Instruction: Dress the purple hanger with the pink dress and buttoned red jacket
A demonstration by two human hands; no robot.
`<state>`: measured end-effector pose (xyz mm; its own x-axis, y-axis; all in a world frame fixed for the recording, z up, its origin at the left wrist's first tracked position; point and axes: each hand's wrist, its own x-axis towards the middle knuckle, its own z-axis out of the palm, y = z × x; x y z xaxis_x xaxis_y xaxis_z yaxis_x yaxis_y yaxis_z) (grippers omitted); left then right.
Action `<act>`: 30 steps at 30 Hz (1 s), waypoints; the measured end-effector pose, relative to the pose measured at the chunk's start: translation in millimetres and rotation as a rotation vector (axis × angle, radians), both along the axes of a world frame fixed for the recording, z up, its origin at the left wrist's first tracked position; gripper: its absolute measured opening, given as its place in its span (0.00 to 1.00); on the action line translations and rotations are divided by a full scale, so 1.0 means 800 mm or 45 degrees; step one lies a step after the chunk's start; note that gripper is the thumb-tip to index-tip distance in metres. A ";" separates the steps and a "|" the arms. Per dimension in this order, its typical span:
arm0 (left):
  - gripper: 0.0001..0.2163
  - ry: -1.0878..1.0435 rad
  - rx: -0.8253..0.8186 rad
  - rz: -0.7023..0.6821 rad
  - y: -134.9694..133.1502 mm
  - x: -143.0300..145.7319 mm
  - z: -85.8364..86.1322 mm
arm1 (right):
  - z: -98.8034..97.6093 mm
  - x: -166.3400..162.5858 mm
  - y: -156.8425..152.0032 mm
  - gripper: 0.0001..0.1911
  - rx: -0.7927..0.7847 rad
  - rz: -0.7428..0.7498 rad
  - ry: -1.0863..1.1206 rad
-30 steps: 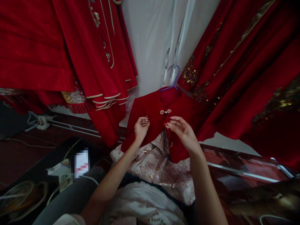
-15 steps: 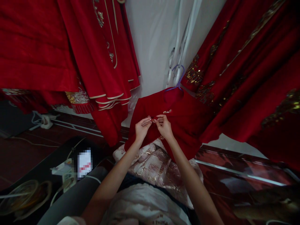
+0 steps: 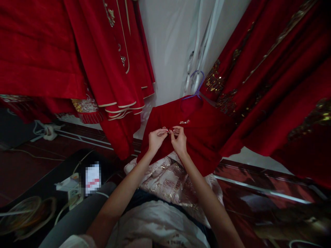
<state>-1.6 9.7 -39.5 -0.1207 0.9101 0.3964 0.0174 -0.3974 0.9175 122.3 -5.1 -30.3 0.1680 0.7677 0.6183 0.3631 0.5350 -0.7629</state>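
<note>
A small red jacket [image 3: 204,131] hangs on a purple hanger [image 3: 194,89] in front of me. Its top clasp [image 3: 184,122] of pearl-like beads is fastened. My left hand [image 3: 156,140] and my right hand [image 3: 179,141] meet at the jacket's front opening. Both pinch a second beaded clasp [image 3: 167,130] between their fingertips, with the two front edges drawn together there. A pale pink and gold patterned cloth [image 3: 170,182] lies over my lap below the jacket.
Long red robes with gold trim [image 3: 77,58] hang at the left, and embroidered red garments [image 3: 271,86] at the right. A white wall [image 3: 168,44] is behind. A power strip with cables [image 3: 69,187] and a phone [image 3: 92,178] lie at the lower left.
My right hand has moved left, pulling the jacket's right front edge over to my left hand. Both hands now pinch the second clasp together.
</note>
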 end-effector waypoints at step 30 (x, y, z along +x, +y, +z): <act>0.21 1.136 0.087 -0.321 -0.064 -0.090 -0.010 | 0.019 0.114 -0.078 0.11 -0.720 0.403 -0.366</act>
